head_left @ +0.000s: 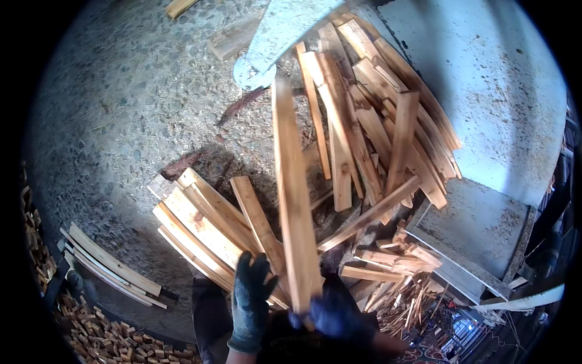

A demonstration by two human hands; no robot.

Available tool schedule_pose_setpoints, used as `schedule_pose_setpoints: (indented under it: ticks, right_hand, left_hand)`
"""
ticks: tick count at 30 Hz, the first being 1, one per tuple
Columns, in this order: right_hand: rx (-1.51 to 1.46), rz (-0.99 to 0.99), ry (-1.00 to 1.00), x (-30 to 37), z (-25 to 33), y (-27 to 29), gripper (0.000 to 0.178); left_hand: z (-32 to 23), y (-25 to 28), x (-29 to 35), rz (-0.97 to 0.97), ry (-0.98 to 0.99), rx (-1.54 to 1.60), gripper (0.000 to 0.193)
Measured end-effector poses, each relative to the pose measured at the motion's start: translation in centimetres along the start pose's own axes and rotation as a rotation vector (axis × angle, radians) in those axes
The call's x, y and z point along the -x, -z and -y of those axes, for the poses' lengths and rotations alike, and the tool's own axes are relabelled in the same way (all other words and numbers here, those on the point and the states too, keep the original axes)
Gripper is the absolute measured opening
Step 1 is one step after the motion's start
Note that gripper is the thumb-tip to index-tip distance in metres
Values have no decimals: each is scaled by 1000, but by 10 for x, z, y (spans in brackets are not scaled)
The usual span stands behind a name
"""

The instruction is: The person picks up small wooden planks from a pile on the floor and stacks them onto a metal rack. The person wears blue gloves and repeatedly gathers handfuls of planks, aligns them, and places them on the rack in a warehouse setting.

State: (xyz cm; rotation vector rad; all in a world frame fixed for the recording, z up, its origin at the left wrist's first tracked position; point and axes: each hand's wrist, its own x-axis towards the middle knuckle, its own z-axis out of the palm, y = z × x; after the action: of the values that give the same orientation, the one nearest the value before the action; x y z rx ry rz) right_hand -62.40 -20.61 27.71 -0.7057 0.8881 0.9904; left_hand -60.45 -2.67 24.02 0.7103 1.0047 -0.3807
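Note:
A long wooden plank [293, 182] rises steeply in front of me, its far tip near the rounded end of a pale blue metal piece. Around its lower end my right hand [330, 315] is closed, in a dark blue glove smeared by motion. My left hand [251, 300], in a dark green work glove, is raised with its fingers apart and holds nothing. Just beyond it lies a row of cut boards [206, 221], side by side and pointing away from me. A narrower board [253, 212] lies between that row and the held plank.
Many loose planks [370, 127] are heaped at the far right, against a pale metal sheet [491, 91]. The blue metal piece [285, 36] juts in from the top. Offcuts and splinters [403, 297] pile up at lower right; short blocks [115, 333] fill the lower left, below curved strips [115, 267].

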Motion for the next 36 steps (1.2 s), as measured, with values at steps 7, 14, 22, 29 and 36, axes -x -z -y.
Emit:
schedule_pose_setpoints:
  ticks: [7,14,22,29,36]
  right_hand:
    - [766,-88,-544,103,4,-3,63]
    - [773,-658,332,29,67,170,30]
    - [403,-945,767,-98,101,280,24]
    - [907,-722,744,-11,103,122,34]
    - [1695,-369,785,-90,2,6,73]
  left_hand:
    - [26,-20,17,24,302,-50,52]
    - [29,-37,25,-66,153,103,47]
    - [54,0,21,-251,-89,-10,52]
    - [98,50,24,-384,47,130,50]
    - [135,107,24,-403,-181,-248,55]
